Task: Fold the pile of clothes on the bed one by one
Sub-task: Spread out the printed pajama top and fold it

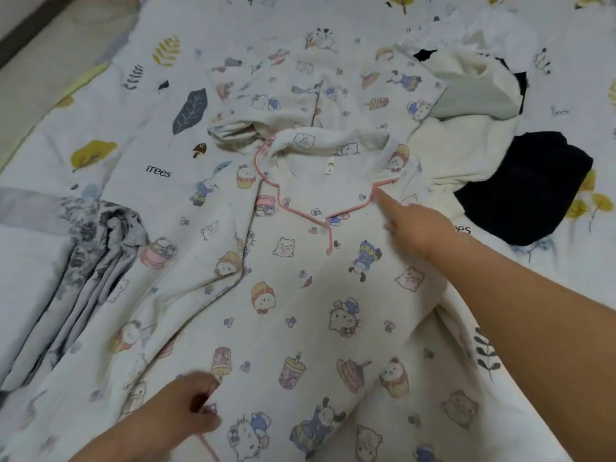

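Bedding printed with leaves and the word "trees" covered the bed, with a strip of floor beyond its far left edge. A cartoon-print pajama top lay spread face up in the middle, the pile of clothes behind it to the right, folded grey fabric at left. The right hand stretched out, fingers straight, touching the pink-piped collar. The left hand pinched the top's edge near the hem.

One head-worn camera looks steeply down, close over the bed, seemingly from its near edge.
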Demonstrator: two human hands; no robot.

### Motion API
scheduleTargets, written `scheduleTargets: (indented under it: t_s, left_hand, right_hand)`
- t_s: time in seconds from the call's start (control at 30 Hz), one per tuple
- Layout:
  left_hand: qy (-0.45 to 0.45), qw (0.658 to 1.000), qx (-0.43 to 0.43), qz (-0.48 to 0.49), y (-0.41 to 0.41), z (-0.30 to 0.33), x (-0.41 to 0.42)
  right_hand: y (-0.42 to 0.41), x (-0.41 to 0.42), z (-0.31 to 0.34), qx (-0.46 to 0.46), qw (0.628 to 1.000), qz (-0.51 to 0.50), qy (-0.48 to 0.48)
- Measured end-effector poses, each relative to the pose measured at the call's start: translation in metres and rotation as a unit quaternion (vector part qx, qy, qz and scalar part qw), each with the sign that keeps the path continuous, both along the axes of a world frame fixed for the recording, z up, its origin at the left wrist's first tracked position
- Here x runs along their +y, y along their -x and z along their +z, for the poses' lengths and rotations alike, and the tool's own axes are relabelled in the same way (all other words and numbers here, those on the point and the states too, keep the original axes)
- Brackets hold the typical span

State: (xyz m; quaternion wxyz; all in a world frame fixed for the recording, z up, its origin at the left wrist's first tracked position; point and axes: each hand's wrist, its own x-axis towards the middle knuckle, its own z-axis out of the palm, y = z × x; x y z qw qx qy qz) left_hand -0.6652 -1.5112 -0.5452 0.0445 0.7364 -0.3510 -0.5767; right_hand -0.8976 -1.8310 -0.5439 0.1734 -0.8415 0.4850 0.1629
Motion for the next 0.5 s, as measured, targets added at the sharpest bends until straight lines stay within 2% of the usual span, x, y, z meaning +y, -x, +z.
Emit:
scheduleTargets:
  t_s: [0.1, 0.2, 0.27, 0.37, 0.43, 0.5]
  left_hand:
    - [0.024, 0.999, -0.021, -0.021, -0.001, -0.009, 0.005]
    - [0.077, 0.993, -0.043, 0.077, 0.001, -0.017, 0.006]
    - [0.103, 0.979, -0.150, 0.096, 0.005, -0.015, 0.001]
    - [0.153, 0.912, -0.378, 0.047, 0.013, -0.007, -0.010]
    - [0.246, 0.869, -0.430, 0.014, 0.023, -0.010, -0.012]
    - [0.309, 0.858, -0.410, -0.027, 0.045, -0.011, -0.015]
  right_hand:
    - [-0.009, -0.017, -0.009, 0.057, 0.997, 0.033, 0.047]
    - [-0.008, -0.030, -0.010, 0.030, 0.989, -0.016, 0.145]
    - [-0.008, -0.031, -0.009, -0.031, 0.987, -0.072, 0.144]
    - [-0.008, -0.008, -0.005, -0.138, 0.973, -0.138, 0.126]
    - [-0.004, 0.026, -0.008, -0.185, 0.957, -0.131, 0.179]
    - [0.004, 0.065, -0.014, -0.192, 0.950, -0.099, 0.228]
